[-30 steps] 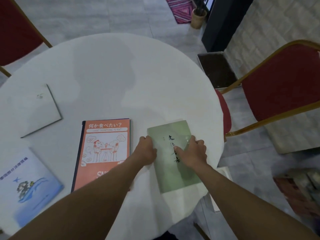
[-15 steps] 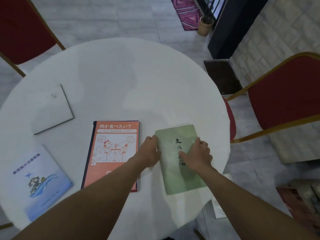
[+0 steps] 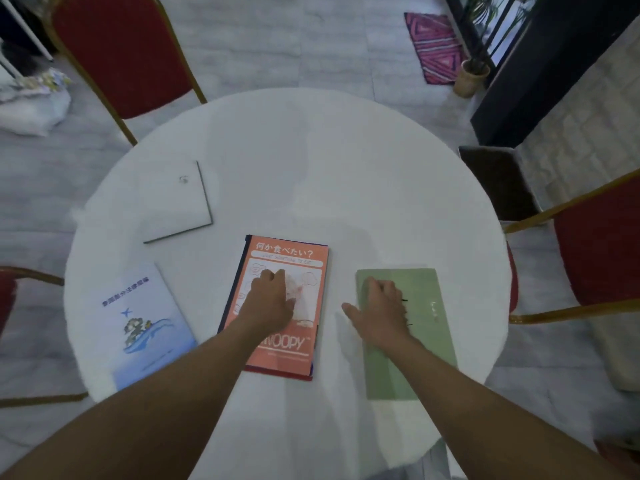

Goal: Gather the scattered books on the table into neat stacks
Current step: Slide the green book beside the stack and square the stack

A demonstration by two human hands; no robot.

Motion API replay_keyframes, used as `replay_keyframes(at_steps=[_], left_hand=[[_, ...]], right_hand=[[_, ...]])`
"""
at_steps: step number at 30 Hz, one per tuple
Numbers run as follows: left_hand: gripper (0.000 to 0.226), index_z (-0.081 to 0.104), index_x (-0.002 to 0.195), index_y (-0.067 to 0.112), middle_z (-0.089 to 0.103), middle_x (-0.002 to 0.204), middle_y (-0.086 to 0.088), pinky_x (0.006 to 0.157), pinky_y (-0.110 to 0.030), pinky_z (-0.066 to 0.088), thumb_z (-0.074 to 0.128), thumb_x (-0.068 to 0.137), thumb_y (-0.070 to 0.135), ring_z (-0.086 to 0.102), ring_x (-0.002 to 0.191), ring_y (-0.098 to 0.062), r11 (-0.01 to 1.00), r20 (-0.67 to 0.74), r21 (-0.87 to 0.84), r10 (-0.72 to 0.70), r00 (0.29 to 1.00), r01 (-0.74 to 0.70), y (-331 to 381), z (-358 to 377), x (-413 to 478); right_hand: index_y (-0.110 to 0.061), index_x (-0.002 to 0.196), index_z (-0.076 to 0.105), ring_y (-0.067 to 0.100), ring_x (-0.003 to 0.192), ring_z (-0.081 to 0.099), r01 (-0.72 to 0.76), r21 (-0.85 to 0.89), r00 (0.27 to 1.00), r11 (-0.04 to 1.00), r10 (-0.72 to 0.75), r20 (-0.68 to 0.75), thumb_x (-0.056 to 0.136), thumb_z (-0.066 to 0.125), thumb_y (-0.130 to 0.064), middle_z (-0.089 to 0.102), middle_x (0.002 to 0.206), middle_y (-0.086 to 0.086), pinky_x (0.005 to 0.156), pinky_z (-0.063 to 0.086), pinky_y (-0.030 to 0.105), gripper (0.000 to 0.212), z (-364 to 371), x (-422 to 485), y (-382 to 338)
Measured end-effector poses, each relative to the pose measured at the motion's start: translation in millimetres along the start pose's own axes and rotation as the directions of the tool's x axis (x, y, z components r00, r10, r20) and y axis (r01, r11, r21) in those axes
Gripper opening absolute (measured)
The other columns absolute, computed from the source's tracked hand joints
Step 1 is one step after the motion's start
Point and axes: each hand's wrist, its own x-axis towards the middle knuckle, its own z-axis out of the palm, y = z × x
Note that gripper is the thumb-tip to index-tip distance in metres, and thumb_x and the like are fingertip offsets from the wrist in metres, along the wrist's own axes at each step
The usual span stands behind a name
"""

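— Where does everything sit, taking the Snoopy book point(image 3: 282, 306) as the mark?

— It lies near the front middle of the round table point(image 3: 311, 174). The left hand point(image 3: 268, 304) rests on it. Just to its right, apart from it, lies another book point(image 3: 415, 341) with the right hand point(image 3: 379, 315) on top. To its left, near the table's edge, is a booklet point(image 3: 143, 327). Behind and left of it lies a thin notebook point(image 3: 176, 199).

— And off the table?

— One chair point(image 3: 121, 53) stands far behind-left, another chair point(image 3: 599, 244) to the right.
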Motion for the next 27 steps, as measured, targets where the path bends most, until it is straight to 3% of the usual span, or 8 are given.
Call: replay_keyframes(at_steps=[2,4,7,10,16,20,27], left_hand=[[0.057,0.036,0.143,0.011,0.042,0.144,-0.014,0.105,-0.041,0.043,0.057,0.094,0.03,0.042,0.131,-0.031,0.998,-0.049,0.037,-0.049,0.998,0.051,-19.7,-3.6,-2.1],[0.054,0.039,0.14,0.012,0.042,0.14,-0.015,0.1,-0.041,0.046,0.057,0.093,0.031,0.043,0.127,-0.031,0.994,-0.094,0.057,-0.091,0.991,0.097,-35.9,-5.9,-3.8],[0.055,0.036,0.139,0.011,0.037,0.141,-0.015,0.099,-0.041,0.046,0.058,0.092,0.031,0.042,0.128,-0.032,0.985,-0.118,0.051,-0.157,0.981,0.164,-56.7,-6.9,-5.1],[0.054,0.033,0.139,0.01,0.036,0.143,-0.016,0.098,-0.042,0.047,0.057,0.094,0.029,0.044,0.127,-0.034,0.97,-0.056,-0.078,-0.235,0.97,0.23,-67.4,-5.4,-2.3],[0.053,0.039,0.134,0.008,0.043,0.133,-0.015,0.098,-0.04,0.044,0.059,0.092,0.033,0.046,0.121,-0.032,0.967,0.004,-0.071,-0.245,0.969,0.245,-76.7,-6.8,9.0],[0.055,0.039,0.133,0.011,0.043,0.134,-0.014,0.097,-0.039,0.045,0.063,0.09,0.034,0.046,0.122,-0.032,0.96,0.021,-0.058,-0.272,0.962,0.272,-75.2,-2.9,4.9],[0.057,0.038,0.133,0.012,0.043,0.134,-0.013,0.097,-0.036,0.045,0.064,0.089,0.037,0.048,0.122,-0.029,0.958,0.04,-0.019,-0.284,0.958,0.285,-72.7,5.9,-16.0]], right_hand=[[-0.014,0.142,0.043,0.029,0.134,0.034,0.052,0.047,0.997,0.998,-0.055,0.051,0.088,0.064,-0.051,0.041,0.139,0.008,0.108,0.034,0.039,0.069,8.0,1.0,-11.7],[-0.013,0.153,0.033,0.026,0.139,0.031,0.07,0.096,0.991,0.993,-0.081,0.11,0.091,0.062,-0.048,0.037,0.145,0.008,0.113,0.031,0.037,0.077,13.0,1.4,-24.4],[-0.016,0.145,0.042,0.025,0.129,0.047,0.087,0.154,0.972,0.984,-0.118,0.204,0.088,0.067,-0.043,0.044,0.136,0.008,0.103,0.04,0.035,0.068,23.6,3.3,-45.7],[-0.023,0.138,0.045,0.022,0.117,0.056,0.054,0.196,0.964,0.979,-0.102,0.245,0.086,0.071,-0.039,0.044,0.127,0.005,0.097,0.045,0.032,0.06,33.0,4.9,-61.2],[-0.017,0.137,0.041,0.026,0.12,0.057,-0.036,0.175,0.965,0.984,-0.011,0.261,0.085,0.075,-0.026,0.037,0.135,0.008,0.096,0.047,0.034,0.063,41.0,11.4,-69.0],[-0.019,0.138,0.039,0.027,0.121,0.056,-0.039,0.147,0.963,0.988,-0.002,0.271,0.087,0.075,-0.025,0.039,0.135,0.008,0.084,0.043,0.028,0.063,42.4,9.3,-67.7],[-0.02,0.136,0.039,0.024,0.119,0.056,-0.011,0.096,0.96,0.995,-0.017,0.28,0.087,0.075,-0.028,0.042,0.134,0.007,0.08,0.044,0.028,0.062,46.4,-8.2,-56.3]])
